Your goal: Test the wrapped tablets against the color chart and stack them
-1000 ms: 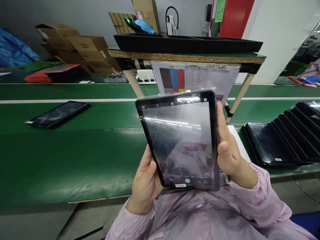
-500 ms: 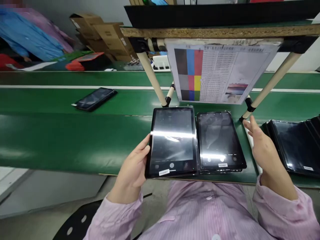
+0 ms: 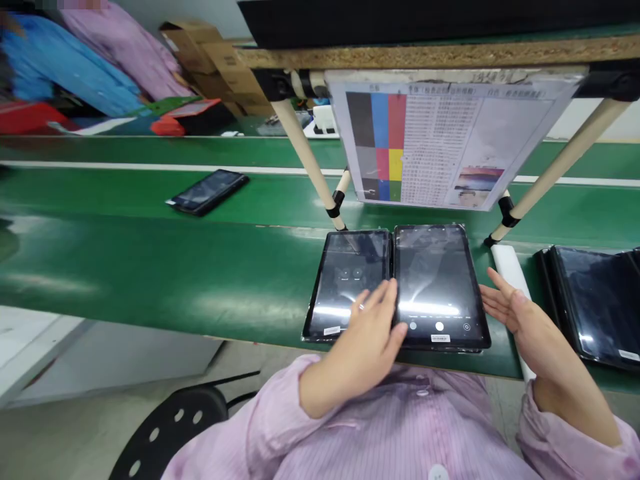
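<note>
Two black tablets lie side by side on the green bench, in front of a printed chart. Over the lower right part of the left tablet is my left hand, fingers extended and reaching the gap between the two. The right tablet shows a camera-like screen with a white round button and a barcode label at its lower edge. Beside its right edge my right hand is held with fingers stretched out, nothing in it; whether the fingertips touch the edge is unclear.
Another tablet lies farther back at left. Stacked tablets stand at right, past a white strip. The chart hangs from a shelf frame. Two people work at the back left; a black chair is below.
My left hand has let go of the left tablet's left edge and moved right across it. That tablet now lies flat, its screen changed to a darker one. My right hand has moved slightly lower.
</note>
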{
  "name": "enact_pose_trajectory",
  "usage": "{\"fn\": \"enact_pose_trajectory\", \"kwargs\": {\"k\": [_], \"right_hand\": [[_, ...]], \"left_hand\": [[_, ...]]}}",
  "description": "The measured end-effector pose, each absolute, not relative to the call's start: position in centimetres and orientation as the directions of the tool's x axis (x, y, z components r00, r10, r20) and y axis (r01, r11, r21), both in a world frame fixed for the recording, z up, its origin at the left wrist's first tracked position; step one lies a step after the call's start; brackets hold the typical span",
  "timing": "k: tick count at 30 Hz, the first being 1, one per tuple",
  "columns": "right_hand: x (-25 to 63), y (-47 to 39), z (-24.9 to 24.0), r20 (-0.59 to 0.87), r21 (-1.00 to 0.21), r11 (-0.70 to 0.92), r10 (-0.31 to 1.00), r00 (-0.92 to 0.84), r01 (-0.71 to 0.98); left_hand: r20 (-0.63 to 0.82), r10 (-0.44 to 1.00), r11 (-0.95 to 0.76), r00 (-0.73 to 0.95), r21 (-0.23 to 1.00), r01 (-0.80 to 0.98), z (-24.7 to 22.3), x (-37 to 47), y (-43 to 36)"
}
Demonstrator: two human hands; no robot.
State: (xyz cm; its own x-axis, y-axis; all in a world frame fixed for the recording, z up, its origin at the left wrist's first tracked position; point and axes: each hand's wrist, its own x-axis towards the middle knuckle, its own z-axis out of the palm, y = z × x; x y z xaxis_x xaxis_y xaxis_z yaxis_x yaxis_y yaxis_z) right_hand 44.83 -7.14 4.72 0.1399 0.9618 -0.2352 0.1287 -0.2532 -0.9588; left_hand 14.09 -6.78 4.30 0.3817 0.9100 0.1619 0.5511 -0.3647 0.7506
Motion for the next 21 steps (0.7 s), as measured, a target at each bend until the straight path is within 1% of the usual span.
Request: {"fn": "enact_pose_trajectory", "kwargs": {"k": [2, 3, 4, 5, 6, 8, 9, 10, 12, 14, 16, 18, 21], "right_hand": [[44.8, -7.2, 4.8, -0.239, -0.963, -0.250, 0.965, 0.109, 0.104], [44.8, -7.2, 4.9, -0.241, -0.963, -0.249, 0.967, 0.087, 0.101], [44.8, -7.1, 5.1, -0.241, -0.964, -0.246, 0.969, 0.056, 0.103], [44.8, -7.0, 5.3, -0.237, -0.965, -0.238, 0.971, 0.025, 0.109], [44.8, -6.8, 5.5, -0.229, -0.966, -0.228, 0.973, 0.007, 0.121], [44.9, -6.4, 5.7, -0.211, -0.962, -0.212, 0.977, 0.025, 0.174], [44.9, -6.2, 5.6, -0.207, -0.957, -0.213, 0.977, 0.050, 0.196], [44.9, -6.1, 5.4, -0.210, -0.954, -0.221, 0.975, 0.074, 0.205], [44.5, -6.0, 4.7, -0.227, -0.955, -0.240, 0.969, 0.092, 0.174], [44.0, -6.2, 3.8, -0.229, -0.966, -0.237, 0.969, 0.089, 0.103], [43.6, -6.4, 3.3, -0.213, -0.974, -0.220, 0.972, 0.100, 0.059], [43.5, -6.4, 3.2, -0.203, -0.976, -0.211, 0.971, 0.125, 0.049], [44.0, -5.9, 4.1, -0.206, -0.973, -0.218, 0.969, 0.137, 0.079]], "left_hand": [[0.108, 0.876, -0.290, 0.471, 0.896, 0.335, 4.4, 16.5, -8.0], [0.119, 0.862, -0.263, 0.493, 0.936, 0.235, 4.5, 17.3, -8.4], [0.154, 0.860, -0.267, 0.486, 0.948, 0.172, 4.8, 17.7, -8.7], [0.206, 0.871, -0.305, 0.446, 0.939, 0.161, 5.1, 17.7, -8.9], [0.262, 0.886, -0.359, 0.382, 0.910, 0.209, 5.5, 17.5, -8.8], [0.335, 0.910, -0.410, 0.243, 0.815, 0.410, 6.1, 16.5, -8.0], [0.336, 0.922, -0.388, 0.195, 0.771, 0.505, 6.1, 16.0, -7.5], [0.307, 0.937, -0.347, 0.169, 0.741, 0.576, 6.0, 15.4, -6.8], [0.205, 0.962, -0.272, 0.179, 0.727, 0.630, 5.4, 14.6, -5.8], [0.123, 0.970, -0.227, 0.210, 0.768, 0.599, 4.7, 14.3, -5.5], [0.084, 0.974, -0.186, 0.211, 0.828, 0.528, 4.3, 14.6, -5.8], [0.057, 0.978, -0.143, 0.201, 0.885, 0.443, 4.2, 15.1, -6.4], [0.016, 0.976, -0.081, 0.216, 0.951, 0.299, 4.4, 15.8, -7.4]]}}
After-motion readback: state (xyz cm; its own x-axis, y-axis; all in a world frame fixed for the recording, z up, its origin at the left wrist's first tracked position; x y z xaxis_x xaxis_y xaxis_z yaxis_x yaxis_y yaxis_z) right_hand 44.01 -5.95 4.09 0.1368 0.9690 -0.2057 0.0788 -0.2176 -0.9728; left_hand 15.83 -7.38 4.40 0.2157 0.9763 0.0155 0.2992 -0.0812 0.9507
